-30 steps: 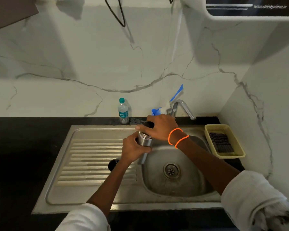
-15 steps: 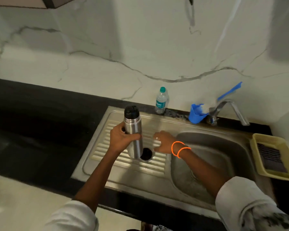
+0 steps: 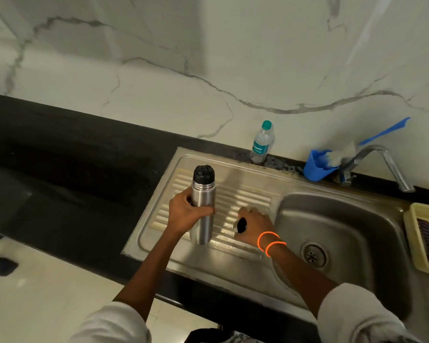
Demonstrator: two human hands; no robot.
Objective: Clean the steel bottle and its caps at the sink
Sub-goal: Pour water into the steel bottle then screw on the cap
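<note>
Gripping the steel bottle [image 3: 203,206] around its middle, the person's left hand [image 3: 187,214] holds it upright above the ribbed drainboard [image 3: 245,194] of the steel sink [image 3: 332,219], its base seemingly just off the ridges or barely touching them; which, the view does not settle. A black inner cap [image 3: 203,173] is on the bottle's neck, so the flask looks closed at the top. The right hand [image 3: 254,225], ringed at the wrist by two orange bands [image 3: 270,241], is curled over a second black cap [image 3: 242,224] low on the drainboard beside the bottle, fingers wrapped round it as if lifting it or setting it down. Keeping the bottle upright in one hand frees the other for the loose cap, and the position suggests the cap is about to go onto the bottle, though that is only a reading of the pose. Both sit over the drainboard, where drips run into the basin.

No water is seen running from the tap [image 3: 386,164] at the back right. A blue holder [image 3: 317,167] with a blue-handled brush [image 3: 382,131] hangs by the tap, a small plastic water bottle [image 3: 261,143] stands against the marble wall, and a yellow tray [image 3: 414,233] sits right of the basin on the black counter [image 3: 84,157].
</note>
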